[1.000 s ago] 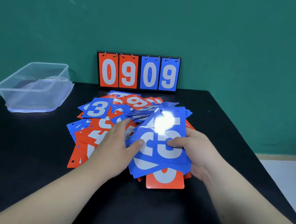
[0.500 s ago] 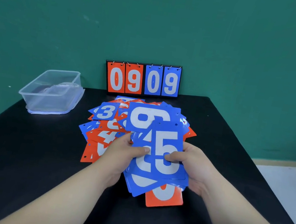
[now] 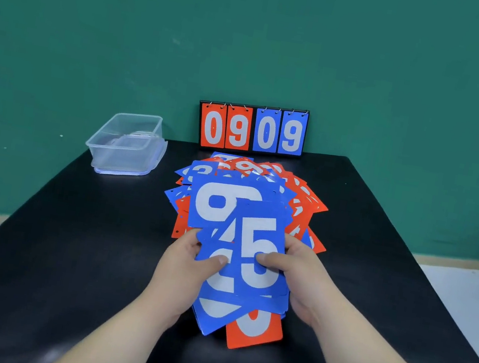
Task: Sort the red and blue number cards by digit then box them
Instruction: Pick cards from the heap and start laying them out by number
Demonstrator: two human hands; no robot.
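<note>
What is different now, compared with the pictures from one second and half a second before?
The left hand left the pile and now grips the left edge of the blue cards. The cards were tilted up, so the blue 5 and blue 6 face the camera. The right hand holds them as before; the clear box, scoreboard and pile stayed in place.

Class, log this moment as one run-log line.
left hand: holds blue cards | right hand: pinches blue 5 card | pile: unsorted | box: back left

Blue cards (image 3: 265, 248), 5 on top, are held fanned over the scattered pile (image 3: 306, 204); clear box (image 3: 126, 147) stands far left.
</note>
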